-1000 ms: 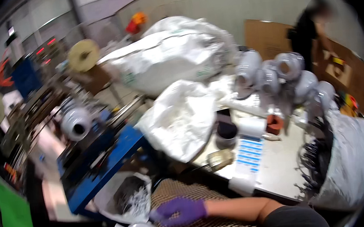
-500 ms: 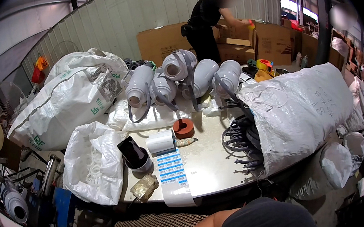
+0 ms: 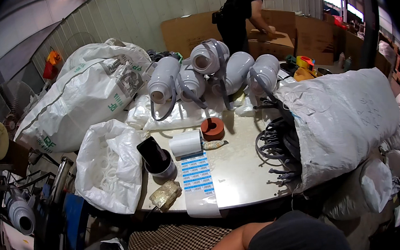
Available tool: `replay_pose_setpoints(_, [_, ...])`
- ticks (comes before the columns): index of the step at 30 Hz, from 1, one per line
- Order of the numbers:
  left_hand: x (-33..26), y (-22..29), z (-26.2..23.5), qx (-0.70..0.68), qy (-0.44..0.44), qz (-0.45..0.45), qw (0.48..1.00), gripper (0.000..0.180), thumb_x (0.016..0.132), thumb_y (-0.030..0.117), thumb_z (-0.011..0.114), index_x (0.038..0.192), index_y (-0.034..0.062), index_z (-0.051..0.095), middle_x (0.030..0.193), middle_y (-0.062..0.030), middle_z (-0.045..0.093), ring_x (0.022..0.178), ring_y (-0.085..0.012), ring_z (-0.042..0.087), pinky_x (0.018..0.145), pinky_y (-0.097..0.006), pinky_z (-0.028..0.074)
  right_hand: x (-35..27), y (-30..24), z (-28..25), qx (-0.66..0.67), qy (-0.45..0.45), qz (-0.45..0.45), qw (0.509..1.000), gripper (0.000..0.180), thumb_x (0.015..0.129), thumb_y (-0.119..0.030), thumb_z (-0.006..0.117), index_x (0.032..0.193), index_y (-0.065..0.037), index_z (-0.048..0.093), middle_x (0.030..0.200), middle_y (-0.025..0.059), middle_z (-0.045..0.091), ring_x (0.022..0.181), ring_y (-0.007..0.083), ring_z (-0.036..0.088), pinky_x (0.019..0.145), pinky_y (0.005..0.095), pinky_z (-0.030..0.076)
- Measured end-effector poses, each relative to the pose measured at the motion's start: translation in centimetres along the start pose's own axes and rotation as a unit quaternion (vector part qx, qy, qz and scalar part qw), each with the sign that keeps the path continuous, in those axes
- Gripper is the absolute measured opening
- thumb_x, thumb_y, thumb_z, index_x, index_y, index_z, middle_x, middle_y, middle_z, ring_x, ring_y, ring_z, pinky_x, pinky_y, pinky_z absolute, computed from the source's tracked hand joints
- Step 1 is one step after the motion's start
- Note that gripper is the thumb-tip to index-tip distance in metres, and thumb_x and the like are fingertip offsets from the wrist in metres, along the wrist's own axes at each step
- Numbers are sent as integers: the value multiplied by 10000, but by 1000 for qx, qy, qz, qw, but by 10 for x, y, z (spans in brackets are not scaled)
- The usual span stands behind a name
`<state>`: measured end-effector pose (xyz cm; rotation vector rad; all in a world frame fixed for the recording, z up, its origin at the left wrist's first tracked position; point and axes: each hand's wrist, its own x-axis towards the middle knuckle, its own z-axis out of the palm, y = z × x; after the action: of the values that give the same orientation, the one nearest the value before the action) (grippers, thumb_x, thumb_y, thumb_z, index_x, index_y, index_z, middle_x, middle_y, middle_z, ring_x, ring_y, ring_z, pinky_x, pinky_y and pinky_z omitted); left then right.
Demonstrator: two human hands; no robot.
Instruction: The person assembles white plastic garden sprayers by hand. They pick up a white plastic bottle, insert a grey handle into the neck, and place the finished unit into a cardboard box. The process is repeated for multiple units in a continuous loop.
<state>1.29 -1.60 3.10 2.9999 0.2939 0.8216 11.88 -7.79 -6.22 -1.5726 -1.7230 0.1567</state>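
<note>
Neither of my hands is in view. My bare right forearm, below a dark sleeve, crosses my checked lap cloth and leaves at the lower edge. Nearest to it on the table lies a strip of blue-and-white labels, unrolled from a white label roll and reaching the front edge. A reddish-brown tape roll sits beside that roll. Farther back are several grey flask bodies with strap handles, one stacked on top of the others. A dark phone leans in a grey cup.
A white sack of white rings stands left; a large sack spills dark grey handles at right. A tape-wrapped lump lies by the front edge. Behind the table, a co-worker bends over a cardboard box. Another flask body lies far left.
The whole view has shifted, so the table appears farther right and slightly higher. The co-worker now leans lower, with a hand on the box. My right forearm reaches farther down and left.
</note>
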Motion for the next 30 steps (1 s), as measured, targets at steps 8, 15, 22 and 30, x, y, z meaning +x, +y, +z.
replay_pose_setpoints(8, [-9, -1, -1, 28, -2, -2, 1000, 660, 840, 456, 721, 1339, 35, 623, 1300, -192, 658, 1175, -411, 636, 1040, -521, 475, 2, 15, -2, 39, -89, -86, 992, 170, 823, -181, 671, 864, -20, 706, 846, 191, 710, 769, 391, 687, 744, 456, 562])
replay_pose_setpoints(15, [-3, -9, -5, -15, -103, -104, 989, 297, 971, 199, 558, 1248, 105, 612, 1253, -134, 626, 1116, -251, 602, 846, -377, 555, -3, -8, 6, -84, 57, -104, 989, 194, 960, -110, 541, 1123, -19, 596, 854, 78, 620, 763, 218, 626, 689, 311, 501])
replay_pose_setpoints(22, [-7, -21, -42, 13, 129, 62, 990, 471, 882, 488, 737, 1091, 97, 578, 1165, -111, 597, 1260, -393, 545, 1101, -712, 361, -81, 47, -159, 98, 180, -128, 970, 244, 959, -106, 645, 1192, -41, 676, 1185, 157, 685, 1082, 333, 678, 949, 463, 557])
replay_pose_setpoints(30, [6, -25, 62, -98, 33, 212, 972, 324, 844, 213, 695, 1101, 405, 649, 1167, 133, 612, 1228, -203, 526, 1174, -600, 279, -213, 111, -250, -225, 294, 344, 863, 372, 776, -244, 832, 1099, -83, 742, 1054, 130, 706, 969, 320, 677, 870, 419, 547])
